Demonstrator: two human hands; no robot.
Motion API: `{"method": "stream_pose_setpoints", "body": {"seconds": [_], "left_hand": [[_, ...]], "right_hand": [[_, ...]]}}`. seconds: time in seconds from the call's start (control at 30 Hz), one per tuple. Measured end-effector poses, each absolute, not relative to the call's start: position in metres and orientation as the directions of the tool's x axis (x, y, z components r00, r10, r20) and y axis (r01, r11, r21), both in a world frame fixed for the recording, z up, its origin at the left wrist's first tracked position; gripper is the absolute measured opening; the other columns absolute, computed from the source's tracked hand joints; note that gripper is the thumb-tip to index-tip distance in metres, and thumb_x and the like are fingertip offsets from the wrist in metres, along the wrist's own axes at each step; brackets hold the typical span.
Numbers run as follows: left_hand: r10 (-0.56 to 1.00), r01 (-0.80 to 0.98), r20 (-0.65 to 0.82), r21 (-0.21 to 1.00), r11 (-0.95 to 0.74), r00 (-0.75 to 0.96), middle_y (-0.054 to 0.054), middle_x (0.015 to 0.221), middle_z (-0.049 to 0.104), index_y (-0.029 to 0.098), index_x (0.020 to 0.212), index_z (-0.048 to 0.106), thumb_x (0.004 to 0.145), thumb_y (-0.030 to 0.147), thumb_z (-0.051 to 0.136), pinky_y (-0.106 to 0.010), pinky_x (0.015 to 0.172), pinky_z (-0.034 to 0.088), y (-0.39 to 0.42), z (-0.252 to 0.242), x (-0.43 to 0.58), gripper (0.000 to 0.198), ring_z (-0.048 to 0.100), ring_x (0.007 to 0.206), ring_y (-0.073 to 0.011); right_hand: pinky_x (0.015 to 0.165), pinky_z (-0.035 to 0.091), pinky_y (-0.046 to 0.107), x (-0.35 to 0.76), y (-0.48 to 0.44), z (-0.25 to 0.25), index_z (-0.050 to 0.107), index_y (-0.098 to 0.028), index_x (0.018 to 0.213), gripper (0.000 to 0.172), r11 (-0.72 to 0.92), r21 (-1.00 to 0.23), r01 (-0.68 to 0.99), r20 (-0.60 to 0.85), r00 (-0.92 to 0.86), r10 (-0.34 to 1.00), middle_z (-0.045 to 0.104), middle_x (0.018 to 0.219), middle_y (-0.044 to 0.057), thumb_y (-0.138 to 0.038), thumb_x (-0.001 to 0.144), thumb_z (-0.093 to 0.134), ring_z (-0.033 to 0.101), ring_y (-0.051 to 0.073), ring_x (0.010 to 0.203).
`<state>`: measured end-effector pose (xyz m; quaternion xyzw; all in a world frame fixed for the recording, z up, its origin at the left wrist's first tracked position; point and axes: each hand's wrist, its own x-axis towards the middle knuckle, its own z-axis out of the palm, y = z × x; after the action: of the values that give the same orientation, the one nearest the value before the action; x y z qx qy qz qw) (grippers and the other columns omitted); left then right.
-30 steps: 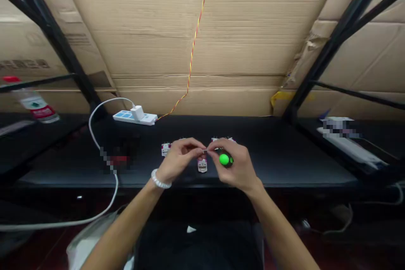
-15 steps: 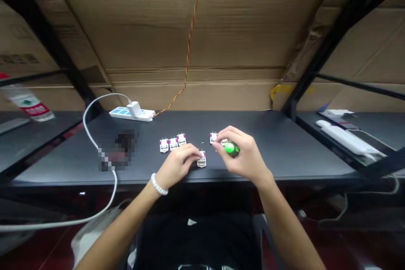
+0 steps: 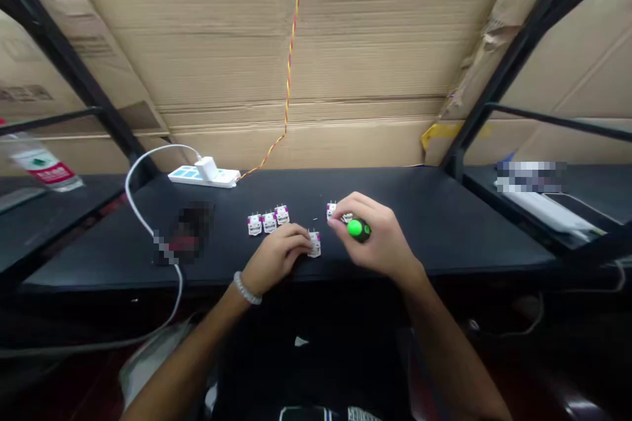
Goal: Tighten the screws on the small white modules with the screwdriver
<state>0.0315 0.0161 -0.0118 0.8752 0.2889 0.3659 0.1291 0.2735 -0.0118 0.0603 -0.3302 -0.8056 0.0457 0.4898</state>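
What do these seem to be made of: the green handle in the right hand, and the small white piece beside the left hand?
The green-and-black handle in the right hand looks like glossy moulded plastic; its green shows a bright shine. The small white piece looks like matte plastic, though it is too small to be sure.

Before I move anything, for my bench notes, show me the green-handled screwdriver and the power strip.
green-handled screwdriver (image 3: 354, 228), head view, on the handle's green end.
power strip (image 3: 180, 174), head view, on its blue-marked top.
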Motion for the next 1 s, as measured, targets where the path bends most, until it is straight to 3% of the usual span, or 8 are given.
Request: {"method": "stream_pose_setpoints", "body": {"seconds": [0.57,0.7,0.83,1.0], "left_hand": [[0.633,0.414,0.500,0.485,-0.770,0.591,-0.007,0.110,0.078,0.020,0.098,0.078,0.107,0.016,0.060,-0.038,0.098,0.061,0.015,-0.012,0.031,0.020,0.073,0.105,-0.0216],[0.656,0.428,0.462,0.508,-0.747,0.597,-0.008,0.111,0.076,0.020,0.098,0.076,0.107,0.017,0.060,-0.040,0.099,0.060,0.014,-0.010,0.032,0.018,0.072,0.106,-0.0225],[0.657,0.438,0.467,0.498,-0.748,0.591,-0.009,0.114,0.074,0.020,0.103,0.074,0.107,0.016,0.059,-0.041,0.101,0.059,0.012,-0.013,0.034,0.016,0.070,0.110,-0.0238],[0.692,0.451,0.468,0.531,-0.718,0.550,-0.009,0.117,0.071,0.020,0.103,0.073,0.106,0.017,0.062,-0.041,0.104,0.059,0.009,-0.015,0.035,0.012,0.069,0.113,-0.0242]], "right_hand": [[0.077,0.054,0.034,0.275,-0.013,0.064,0.066,-0.023,0.097,0.005,0.784,-0.433,0.444,0.771,-0.268,0.578,0.069,0.094,0.004,-0.019,0.097,0.067,0.067,0.019,0.084],[0.078,0.053,0.038,0.280,-0.019,0.066,0.060,-0.025,0.114,0.017,0.802,-0.558,0.216,0.769,-0.230,0.597,0.059,0.103,0.005,-0.027,0.097,0.062,0.061,0.021,0.086],[0.078,0.053,0.037,0.277,-0.018,0.061,0.054,-0.030,0.118,0.016,0.768,-0.636,-0.070,0.768,-0.147,0.623,0.049,0.109,0.003,-0.035,0.103,0.059,0.060,0.018,0.087],[0.078,0.055,0.035,0.262,-0.003,0.046,0.049,-0.033,0.125,0.023,0.733,-0.662,-0.159,0.750,-0.133,0.648,0.049,0.111,0.002,-0.042,0.107,0.060,0.061,0.016,0.086]]}}
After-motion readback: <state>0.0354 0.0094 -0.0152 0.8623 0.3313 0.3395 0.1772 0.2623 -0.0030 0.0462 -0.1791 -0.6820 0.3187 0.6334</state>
